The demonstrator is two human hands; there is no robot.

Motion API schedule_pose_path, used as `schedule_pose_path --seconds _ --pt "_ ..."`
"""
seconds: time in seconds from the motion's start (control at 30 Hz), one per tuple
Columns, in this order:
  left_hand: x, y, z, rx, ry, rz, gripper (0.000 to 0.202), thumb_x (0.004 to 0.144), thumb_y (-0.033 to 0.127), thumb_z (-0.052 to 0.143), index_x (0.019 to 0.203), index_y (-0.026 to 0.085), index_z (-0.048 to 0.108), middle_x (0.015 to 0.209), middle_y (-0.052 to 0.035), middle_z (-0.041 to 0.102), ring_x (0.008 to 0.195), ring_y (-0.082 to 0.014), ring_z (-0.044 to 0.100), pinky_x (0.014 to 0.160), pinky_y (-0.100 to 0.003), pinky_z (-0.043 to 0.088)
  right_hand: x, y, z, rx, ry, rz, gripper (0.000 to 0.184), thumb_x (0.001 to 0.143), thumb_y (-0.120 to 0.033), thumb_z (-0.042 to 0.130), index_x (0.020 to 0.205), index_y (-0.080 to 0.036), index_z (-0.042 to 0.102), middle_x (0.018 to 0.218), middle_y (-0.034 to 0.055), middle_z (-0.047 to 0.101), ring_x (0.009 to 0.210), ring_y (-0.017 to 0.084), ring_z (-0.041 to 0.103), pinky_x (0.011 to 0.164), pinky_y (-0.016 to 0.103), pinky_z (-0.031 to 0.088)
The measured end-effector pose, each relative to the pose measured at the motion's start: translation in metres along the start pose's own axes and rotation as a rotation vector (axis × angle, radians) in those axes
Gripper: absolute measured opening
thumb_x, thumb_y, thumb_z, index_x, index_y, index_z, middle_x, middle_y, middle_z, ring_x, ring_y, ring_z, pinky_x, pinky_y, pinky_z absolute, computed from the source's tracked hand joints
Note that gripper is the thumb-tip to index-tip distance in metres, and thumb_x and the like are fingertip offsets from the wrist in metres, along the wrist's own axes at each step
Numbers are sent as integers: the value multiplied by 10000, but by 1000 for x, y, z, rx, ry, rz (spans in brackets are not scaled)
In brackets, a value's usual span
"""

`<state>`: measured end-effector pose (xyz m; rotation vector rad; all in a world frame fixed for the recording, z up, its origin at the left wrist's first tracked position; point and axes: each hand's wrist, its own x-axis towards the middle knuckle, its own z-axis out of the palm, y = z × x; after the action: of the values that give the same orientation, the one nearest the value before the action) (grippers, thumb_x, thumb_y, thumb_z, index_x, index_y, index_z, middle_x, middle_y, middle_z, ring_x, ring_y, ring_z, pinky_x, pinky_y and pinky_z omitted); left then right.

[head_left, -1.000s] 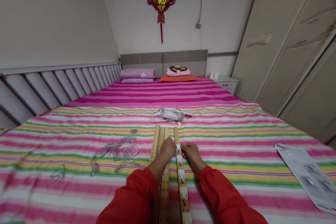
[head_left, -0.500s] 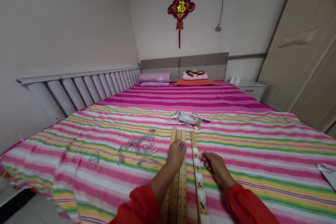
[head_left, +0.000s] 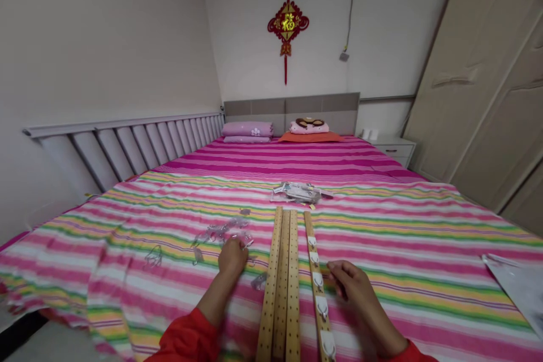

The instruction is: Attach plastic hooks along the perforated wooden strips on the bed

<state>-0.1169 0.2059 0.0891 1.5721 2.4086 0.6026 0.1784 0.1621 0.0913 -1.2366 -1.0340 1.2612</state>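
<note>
Striped pink, yellow, green and white across the bedsheet (head_left: 403, 237). Pale tan with dotted holes on the pegboard strips (head_left: 282, 283), white on the hook pads (head_left: 317, 280). Red sleeve (head_left: 182, 339).

Boards (head_left: 282, 271) laid on bed (head_left: 424, 220); strip (head_left: 317, 288) placed just right of them. Hooks (head_left: 214, 233) scattered left of boards, left hand (head_left: 232, 255) upon them. Packets (head_left: 299, 192) set behind boards.

Soft even daylight, faint shadows, wide-angle edge distortion, blurred corners
</note>
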Motion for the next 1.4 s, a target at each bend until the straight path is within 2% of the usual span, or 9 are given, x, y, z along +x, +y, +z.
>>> schedule_pose_path --seconds 0.23,0.4,0.53,0.67,0.77,0.93,1.03,1.2,1.4 --pt "-2 4 -3 114 22 97 181 791 150 495 726 161 663 915 -107 677 873 -209 613 678 -267 390 -11 -12 14 -41 -73 -64 328 590 -499 699 532 -200 575 393 -52 487 304 73 351 342 224 221" --pt "-6 8 -17 116 84 220 206 821 180 464 748 162 656 877 -83 657 865 -193 589 728 -268 386 -18 -14 24 -91 -131 -140 309 647 -468 681 552 -201 556 434 -53 484 352 88 390 365 223 266" --pt "-3 7 -23 107 87 230 208 834 213 450 775 175 645 876 -53 666 836 -166 594 690 -248 378 -17 -15 34 -113 -199 -171 254 674 -419 644 583 -202 550 464 -51 493 378 100 409 395 232 309" --pt "3 2 -16 132 11 185 116 747 250 568 771 193 666 866 -33 695 797 -163 615 599 -232 366 -15 -13 44 -156 -237 -227 193 695 -357 606 601 -195 561 520 -37 524 435 107 422 433 234 323" --pt "7 0 -8 180 -18 153 121 675 206 624 778 184 684 909 -59 705 826 -184 626 611 -239 379 -14 -10 49 -205 -272 -286 194 717 -337 580 594 -188 561 529 -34 516 504 120 452 500 241 358" --pt "9 2 -3 258 -11 176 204 735 122 515 774 159 711 925 -119 699 863 -230 632 672 -289 405 -6 -6 61 -293 -324 -327 132 738 -262 554 624 -195 554 538 -47 502 527 124 474 522 235 376" --pt "6 6 -6 286 13 245 226 750 115 494 795 152 712 931 -119 689 900 -229 616 736 -303 406 4 -9 76 -469 -349 -399 91 749 -182 540 677 -181 595 611 -19 573 594 140 542 552 232 404" --pt "-3 14 -13 311 39 344 222 739 95 492 817 136 695 944 -114 676 958 -234 582 833 -325 383 25 -17 112 -825 -353 -607 135 782 -104 544 782 -164 664 795 41 652 754 157 610 668 231 443" --pt "-12 20 -16 312 10 366 213 719 94 489 814 114 678 912 -138 671 927 -257 601 810 -353 394 41 -5 150 -1002 -384 -649 196 794 -66 514 791 -165 683 841 62 652 779 176 615 699 245 429"
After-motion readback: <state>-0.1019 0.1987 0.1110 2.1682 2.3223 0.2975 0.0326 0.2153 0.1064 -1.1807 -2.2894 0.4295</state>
